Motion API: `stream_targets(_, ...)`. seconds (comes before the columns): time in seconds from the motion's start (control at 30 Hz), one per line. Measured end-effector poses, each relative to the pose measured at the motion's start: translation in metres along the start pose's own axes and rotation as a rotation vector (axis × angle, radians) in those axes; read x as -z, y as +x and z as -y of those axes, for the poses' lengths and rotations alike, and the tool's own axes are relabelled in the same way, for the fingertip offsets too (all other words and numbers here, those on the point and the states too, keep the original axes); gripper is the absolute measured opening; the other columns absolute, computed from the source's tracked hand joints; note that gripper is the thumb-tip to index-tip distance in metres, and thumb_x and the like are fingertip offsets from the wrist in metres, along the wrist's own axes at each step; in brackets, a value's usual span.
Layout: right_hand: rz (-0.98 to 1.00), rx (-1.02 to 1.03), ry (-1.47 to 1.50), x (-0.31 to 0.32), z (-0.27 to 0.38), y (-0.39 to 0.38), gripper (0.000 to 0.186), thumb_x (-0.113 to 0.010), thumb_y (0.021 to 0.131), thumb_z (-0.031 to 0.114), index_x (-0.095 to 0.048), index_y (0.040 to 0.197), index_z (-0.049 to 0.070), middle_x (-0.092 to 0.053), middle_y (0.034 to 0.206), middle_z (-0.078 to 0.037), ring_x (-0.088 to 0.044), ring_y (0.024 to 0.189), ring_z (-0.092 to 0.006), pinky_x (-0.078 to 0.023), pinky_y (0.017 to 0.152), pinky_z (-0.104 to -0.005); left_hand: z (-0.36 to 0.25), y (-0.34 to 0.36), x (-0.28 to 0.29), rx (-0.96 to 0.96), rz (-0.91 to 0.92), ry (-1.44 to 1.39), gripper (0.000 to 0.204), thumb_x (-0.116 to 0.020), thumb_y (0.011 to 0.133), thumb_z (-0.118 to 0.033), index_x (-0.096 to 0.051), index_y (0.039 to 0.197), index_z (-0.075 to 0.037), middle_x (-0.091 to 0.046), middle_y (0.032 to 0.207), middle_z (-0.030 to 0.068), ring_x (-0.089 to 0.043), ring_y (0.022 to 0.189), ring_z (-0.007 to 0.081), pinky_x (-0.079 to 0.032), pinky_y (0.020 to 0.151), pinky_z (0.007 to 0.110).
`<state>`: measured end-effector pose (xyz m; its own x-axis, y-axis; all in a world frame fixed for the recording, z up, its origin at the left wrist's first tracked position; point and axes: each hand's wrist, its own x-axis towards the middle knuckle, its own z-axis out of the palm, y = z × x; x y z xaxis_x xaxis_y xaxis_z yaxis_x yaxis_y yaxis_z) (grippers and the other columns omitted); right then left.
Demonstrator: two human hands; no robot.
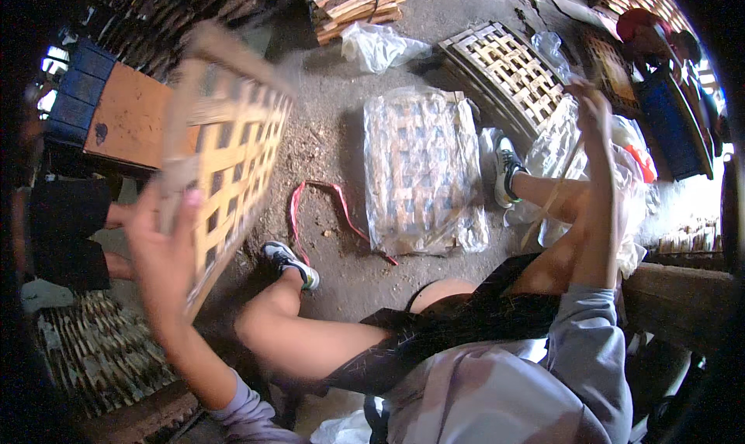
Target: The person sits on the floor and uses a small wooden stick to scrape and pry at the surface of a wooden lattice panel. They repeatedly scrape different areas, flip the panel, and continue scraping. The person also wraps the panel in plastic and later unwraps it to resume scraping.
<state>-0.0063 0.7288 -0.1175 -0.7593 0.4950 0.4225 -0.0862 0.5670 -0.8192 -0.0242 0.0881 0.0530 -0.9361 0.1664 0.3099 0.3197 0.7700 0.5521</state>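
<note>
My left hand (159,227) grips the side edge of a light woven slat panel (233,157) in a wooden frame, raised upright at my left and blurred by motion. My right hand (591,103) is raised at the right with fingers curled on a thin pale strip (560,192) that hangs downward. Between my feet lies a similar panel wrapped in crinkled clear plastic (419,169). A red cord (340,200) loops on the floor beside it.
Woven panels (500,79), loose plastic (384,48) and tied wood pieces (357,2) lie ahead. An orange board (128,114) and another person's bent legs (66,227) are at left, near corrugated stacks (101,343). A blue crate (671,122) stands right.
</note>
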Motion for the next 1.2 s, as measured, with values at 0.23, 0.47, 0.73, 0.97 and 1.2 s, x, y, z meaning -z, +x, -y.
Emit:
stream_targets(0.23, 0.553, -0.74, 0.629, -0.149, 0.115, -0.022, 0.073, -0.051, 0.098, 0.065, -0.063, 0.128, 0.0, -0.072, 0.108, -0.013, -0.065, 0.091, -0.0194, -0.051, 0.078, -0.0327, -0.07, -0.034, -0.172, -0.659, 0.131, 0.374, 0.069, -0.062, 0.08, -0.003, -0.058, 0.143, -0.03, -0.053, 0.081, 0.0075, -0.051, 0.078, 0.0285, -0.046, 0.07, 0.042)
stream_targets(0.47, 0.467, -0.723, 0.365, -0.161, -0.032, -0.042, 0.033, -0.063, 0.098, 0.03, -0.074, 0.112, 0.002, -0.073, 0.101, -0.005, -0.063, 0.083, -0.0136, -0.049, 0.074, -0.0299, -0.014, -0.036, -0.343, -0.811, 0.167, 0.162, 0.061, -0.058, 0.097, -0.01, -0.048, 0.149, -0.04, -0.065, 0.094, 0.0044, -0.056, 0.084, 0.0218, -0.047, 0.071, 0.042)
stream_targets(0.73, 0.391, -0.859, 0.47, -0.208, -0.151, -0.144, 0.032, -0.065, 0.099, 0.032, -0.068, 0.115, 0.005, -0.067, 0.097, 0.002, -0.059, 0.079, -0.0105, -0.05, 0.072, -0.0299, 0.054, -0.071, -0.422, -0.826, 0.587, 0.271, 0.058, -0.055, 0.099, -0.015, -0.043, 0.153, -0.035, -0.065, 0.101, 0.0118, -0.06, 0.101, 0.0307, -0.05, 0.086, 0.058)
stream_targets(0.97, 0.529, -0.581, -0.219, -0.223, -0.203, -0.164, 0.031, -0.064, 0.086, 0.024, -0.058, 0.103, -0.002, -0.063, 0.085, -0.024, -0.065, 0.082, -0.0338, -0.049, 0.075, -0.0427, 0.09, -0.12, -0.475, -0.696, 0.807, 0.365, 0.056, -0.055, 0.096, -0.02, -0.047, 0.15, -0.034, -0.057, 0.108, 0.0104, -0.052, 0.11, 0.0293, -0.048, 0.082, 0.059)
stream_targets(1.2, 0.459, -0.511, -0.383, -0.22, -0.213, -0.176, 0.039, -0.068, 0.092, 0.035, -0.061, 0.104, -0.001, -0.065, 0.088, -0.025, -0.064, 0.082, -0.0327, -0.049, 0.076, -0.0417, 0.082, -0.138, -0.497, -0.652, 0.888, 0.355, 0.02, -0.064, 0.086, -0.029, -0.075, 0.091, -0.013, -0.055, 0.117, 0.0088, -0.046, 0.12, 0.0316, -0.041, 0.094, 0.063)
